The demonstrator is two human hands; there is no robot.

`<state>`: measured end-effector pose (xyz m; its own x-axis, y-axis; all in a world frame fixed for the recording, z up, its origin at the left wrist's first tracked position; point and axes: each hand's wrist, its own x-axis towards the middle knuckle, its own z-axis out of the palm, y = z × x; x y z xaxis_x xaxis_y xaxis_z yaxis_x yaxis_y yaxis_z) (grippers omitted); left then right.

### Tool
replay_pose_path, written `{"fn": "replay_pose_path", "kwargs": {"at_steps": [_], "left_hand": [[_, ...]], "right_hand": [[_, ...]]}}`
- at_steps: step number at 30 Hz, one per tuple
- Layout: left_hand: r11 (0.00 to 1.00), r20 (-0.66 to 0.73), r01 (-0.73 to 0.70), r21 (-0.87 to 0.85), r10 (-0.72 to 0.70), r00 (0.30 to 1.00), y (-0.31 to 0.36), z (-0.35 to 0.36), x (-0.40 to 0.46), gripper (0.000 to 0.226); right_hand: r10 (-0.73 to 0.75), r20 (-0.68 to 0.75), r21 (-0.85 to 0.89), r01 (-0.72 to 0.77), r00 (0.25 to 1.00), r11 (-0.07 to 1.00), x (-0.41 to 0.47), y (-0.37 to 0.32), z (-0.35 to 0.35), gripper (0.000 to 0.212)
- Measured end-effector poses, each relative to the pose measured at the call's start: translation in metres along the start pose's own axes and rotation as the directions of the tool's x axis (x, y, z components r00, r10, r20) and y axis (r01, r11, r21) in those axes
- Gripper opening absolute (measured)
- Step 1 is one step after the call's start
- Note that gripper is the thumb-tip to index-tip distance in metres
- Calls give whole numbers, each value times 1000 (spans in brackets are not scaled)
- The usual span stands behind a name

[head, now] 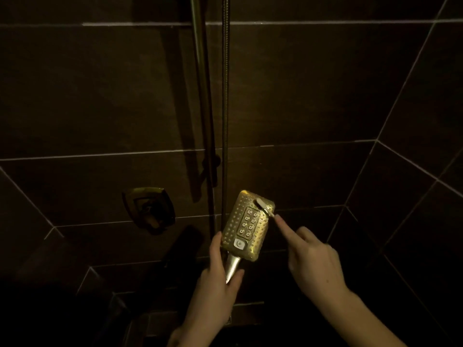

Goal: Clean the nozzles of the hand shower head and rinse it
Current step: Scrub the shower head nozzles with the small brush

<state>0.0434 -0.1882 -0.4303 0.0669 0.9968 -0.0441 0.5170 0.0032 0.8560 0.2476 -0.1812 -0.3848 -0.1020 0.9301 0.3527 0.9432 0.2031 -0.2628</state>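
A gold rectangular hand shower head faces me, its face covered in small nozzles with a centre panel of larger ones and a white button near the handle. My left hand grips its tapered handle from the left. My right hand holds a small brush, index finger stretched along its handle. The pale brush head lies on the top right corner of the nozzle face.
Dark tiled shower walls surround me in dim light. A vertical slide rail and the metal hose run down the wall behind. A gold mixer valve sits on the wall at lower left.
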Motion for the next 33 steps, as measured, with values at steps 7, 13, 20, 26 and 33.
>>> {"fn": "replay_pose_path", "kwargs": {"at_steps": [7, 13, 20, 26, 33], "left_hand": [[1000, 9, 27, -8, -27, 1000, 2, -5, 3, 99], [997, 5, 67, -23, -67, 998, 4, -4, -2, 100], [998, -10, 35, 57, -34, 999, 3, -3, -4, 99], [996, -24, 54, 67, -52, 998, 9, 2, -8, 98], [993, -47, 83, 81, -79, 996, 12, 4, -9, 98]], "right_hand": [[-74, 16, -45, 75, 997, 996, -5, 3, -2, 90], [-174, 103, -45, 180, 979, 983, -24, -8, 8, 94], [4, 72, 131, -14, 997, 991, -9, -12, 8, 87], [129, -41, 164, -120, 991, 979, 3, -16, 12, 86], [141, -64, 114, -133, 988, 985, 12, -17, 9, 82]]}}
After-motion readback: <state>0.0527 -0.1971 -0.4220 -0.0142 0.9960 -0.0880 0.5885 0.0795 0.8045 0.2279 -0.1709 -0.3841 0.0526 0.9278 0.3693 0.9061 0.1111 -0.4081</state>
